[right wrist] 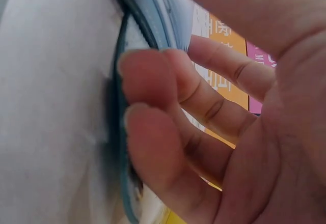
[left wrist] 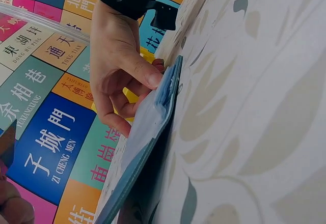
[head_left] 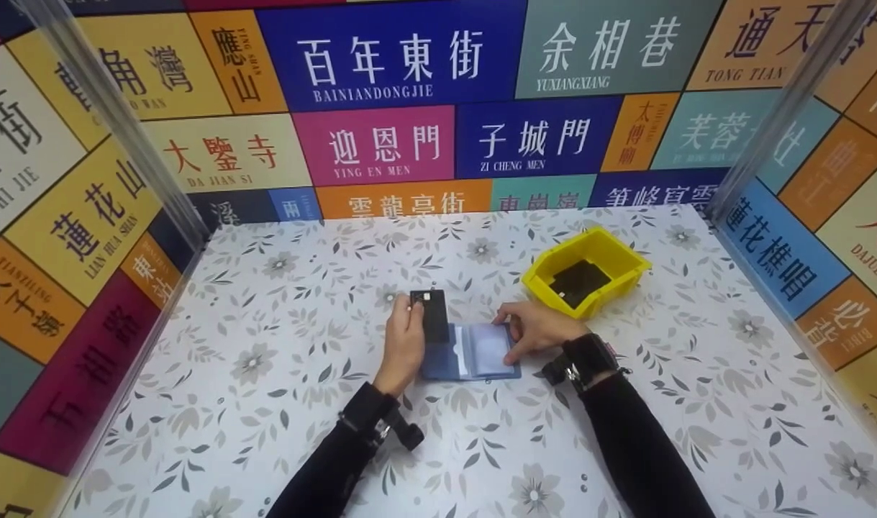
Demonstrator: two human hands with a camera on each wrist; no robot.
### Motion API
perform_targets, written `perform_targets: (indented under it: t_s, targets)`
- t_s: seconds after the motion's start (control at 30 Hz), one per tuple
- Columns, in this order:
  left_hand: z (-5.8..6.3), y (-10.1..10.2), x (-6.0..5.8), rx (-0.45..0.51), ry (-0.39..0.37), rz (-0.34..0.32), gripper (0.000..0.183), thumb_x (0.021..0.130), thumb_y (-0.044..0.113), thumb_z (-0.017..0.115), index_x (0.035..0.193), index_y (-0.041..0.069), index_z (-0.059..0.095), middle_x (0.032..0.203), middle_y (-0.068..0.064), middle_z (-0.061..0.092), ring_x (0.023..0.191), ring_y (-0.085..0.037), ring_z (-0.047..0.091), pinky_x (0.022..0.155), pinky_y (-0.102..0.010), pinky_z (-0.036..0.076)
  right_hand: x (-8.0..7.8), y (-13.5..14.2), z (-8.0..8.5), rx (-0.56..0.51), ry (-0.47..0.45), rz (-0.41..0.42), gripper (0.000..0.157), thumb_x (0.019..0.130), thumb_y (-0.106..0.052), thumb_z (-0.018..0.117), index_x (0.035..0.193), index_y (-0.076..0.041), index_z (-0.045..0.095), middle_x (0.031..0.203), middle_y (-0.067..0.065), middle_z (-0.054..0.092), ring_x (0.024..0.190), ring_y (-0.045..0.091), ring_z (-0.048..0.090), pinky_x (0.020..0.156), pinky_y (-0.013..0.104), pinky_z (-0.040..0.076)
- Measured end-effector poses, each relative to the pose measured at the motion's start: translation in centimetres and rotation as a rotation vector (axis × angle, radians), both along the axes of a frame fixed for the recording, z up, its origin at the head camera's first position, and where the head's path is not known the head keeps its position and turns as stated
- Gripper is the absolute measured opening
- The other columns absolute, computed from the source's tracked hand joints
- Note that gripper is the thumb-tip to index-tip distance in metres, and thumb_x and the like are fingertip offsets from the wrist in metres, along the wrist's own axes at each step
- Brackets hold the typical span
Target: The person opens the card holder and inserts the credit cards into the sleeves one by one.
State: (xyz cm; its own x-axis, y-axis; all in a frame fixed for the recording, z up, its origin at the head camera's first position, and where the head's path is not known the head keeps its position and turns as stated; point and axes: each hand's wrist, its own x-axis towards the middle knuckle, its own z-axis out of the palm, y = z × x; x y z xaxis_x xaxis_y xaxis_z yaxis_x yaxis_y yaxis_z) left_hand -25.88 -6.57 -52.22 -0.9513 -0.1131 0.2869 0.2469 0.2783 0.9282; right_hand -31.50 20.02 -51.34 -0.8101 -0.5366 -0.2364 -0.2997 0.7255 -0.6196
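Note:
My left hand (head_left: 403, 342) pinches a black card (head_left: 436, 320) with a small chip near its top, held over the left side of an open blue card holder (head_left: 442, 368). Clear plastic sleeves (head_left: 490, 349) fill the holder's right side, and a white piece shows by its fold. At the right edge, my right hand (head_left: 542, 327) pinches the holder and its sleeves between thumb and fingers. The left wrist view shows the holder (left wrist: 137, 155) tilted, the right thumb on its sleeves. Fingertips (right wrist: 150, 79) touch the holder's edge in the right wrist view.
A yellow bin (head_left: 611, 288) stands behind my right hand, with a dark flat item (head_left: 582, 279) inside. The white table (head_left: 294, 403) has a leaf and flower pattern. Panels with colourful street-name signs (head_left: 391, 54) enclose its back and sides.

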Motion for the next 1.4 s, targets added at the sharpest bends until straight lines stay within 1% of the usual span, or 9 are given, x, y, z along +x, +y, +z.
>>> perform_targets:
  t_s: [0.2, 0.33, 0.53, 0.8, 0.93, 1.07, 1.17, 1.23, 1.4]
  targets:
    - [0.0, 0.0, 0.0, 0.002, -0.079, -0.05, 0.011, 0.106, 0.011, 0.044, 0.099, 0.006, 0.051, 0.08, -0.001, 0.049, 0.078, -0.018, 0.052, 0.072, -0.032, 0.046, 0.0, 0.0, 0.0, 0.015, -0.03, -0.03, 0.067, 0.066, -0.025, 0.098, 0.125, -0.017, 0.066, 0.086, 0.003, 0.063, 0.074, 0.018, 0.056, 0.069, 0.03, 0.047]
    - [-0.2, 0.0, -0.1, -0.009, -0.089, -0.083, 0.011, 0.105, 0.012, 0.053, 0.096, 0.006, 0.055, 0.074, 0.002, 0.05, 0.073, -0.015, 0.052, 0.068, -0.029, 0.046, 0.1, 0.0, 0.0, 0.009, -0.042, -0.037, 0.067, 0.067, -0.024, 0.098, 0.125, -0.017, 0.066, 0.087, 0.004, 0.063, 0.075, 0.018, 0.056, 0.07, 0.029, 0.047]
    - [-0.8, 0.1, -0.4, -0.031, -0.105, -0.1, 0.007, 0.097, 0.008, 0.066, 0.092, 0.003, 0.066, 0.071, 0.005, 0.057, 0.068, -0.01, 0.053, 0.066, -0.024, 0.044, 0.0, 0.1, 0.0, 0.007, -0.068, -0.049, 0.065, 0.068, -0.025, 0.098, 0.124, -0.018, 0.066, 0.087, 0.005, 0.063, 0.075, 0.019, 0.056, 0.069, 0.029, 0.046]
    - [-1.6, 0.7, -0.1, -0.068, -0.222, -0.112, 0.011, 0.091, 0.005, 0.076, 0.088, 0.001, 0.066, 0.073, -0.006, 0.07, 0.055, -0.011, 0.063, 0.057, -0.024, 0.056, 0.0, 0.1, -0.1, 0.003, -0.049, -0.017, 0.065, 0.07, -0.024, 0.097, 0.126, -0.015, 0.064, 0.083, 0.002, 0.063, 0.072, 0.016, 0.056, 0.066, 0.027, 0.047]
    - [-2.2, 1.2, 0.2, -0.148, -0.19, -0.098, 0.019, 0.089, 0.006, 0.078, 0.096, -0.002, 0.063, 0.076, -0.008, 0.071, 0.052, -0.012, 0.066, 0.056, -0.025, 0.058, 0.0, 0.3, -0.1, -0.008, -0.055, -0.026, 0.065, 0.069, -0.024, 0.097, 0.125, -0.016, 0.065, 0.082, 0.001, 0.063, 0.071, 0.016, 0.056, 0.065, 0.026, 0.047]
    - [-2.7, 1.4, 0.3, -0.212, -0.139, -0.069, 0.031, 0.088, 0.007, 0.08, 0.109, -0.004, 0.06, 0.079, -0.009, 0.072, 0.056, -0.015, 0.068, 0.063, -0.027, 0.059, 0.1, 0.3, -0.2, -0.017, -0.058, -0.028, 0.065, 0.069, -0.024, 0.097, 0.125, -0.016, 0.065, 0.081, 0.001, 0.064, 0.07, 0.016, 0.056, 0.065, 0.027, 0.047]
    - [-2.8, 1.4, 0.3, -0.216, -0.142, -0.077, 0.037, 0.088, 0.008, 0.08, 0.116, -0.004, 0.06, 0.079, -0.01, 0.072, 0.056, -0.015, 0.067, 0.064, -0.028, 0.058, 0.0, 0.2, -0.3, -0.018, -0.06, -0.027, 0.064, 0.07, -0.024, 0.097, 0.124, -0.017, 0.065, 0.081, 0.001, 0.064, 0.07, 0.016, 0.056, 0.065, 0.027, 0.047]
    - [-2.7, 1.5, 0.3, -0.204, -0.149, -0.1, 0.038, 0.088, 0.007, 0.08, 0.118, -0.005, 0.06, 0.079, -0.011, 0.073, 0.055, -0.015, 0.067, 0.061, -0.027, 0.059, 0.0, 0.2, -0.3, -0.015, -0.062, -0.028, 0.064, 0.069, -0.025, 0.097, 0.124, -0.017, 0.065, 0.081, 0.001, 0.064, 0.069, 0.017, 0.056, 0.064, 0.027, 0.047]
    - [-2.8, 2.0, 0.3, -0.186, -0.156, -0.137, 0.035, 0.087, 0.006, 0.081, 0.115, -0.004, 0.062, 0.08, -0.01, 0.07, 0.053, -0.012, 0.064, 0.053, -0.025, 0.057, 0.0, 0.1, -0.3, -0.01, -0.061, -0.039, 0.063, 0.069, -0.026, 0.097, 0.122, -0.019, 0.065, 0.081, 0.002, 0.063, 0.07, 0.018, 0.056, 0.064, 0.029, 0.047]
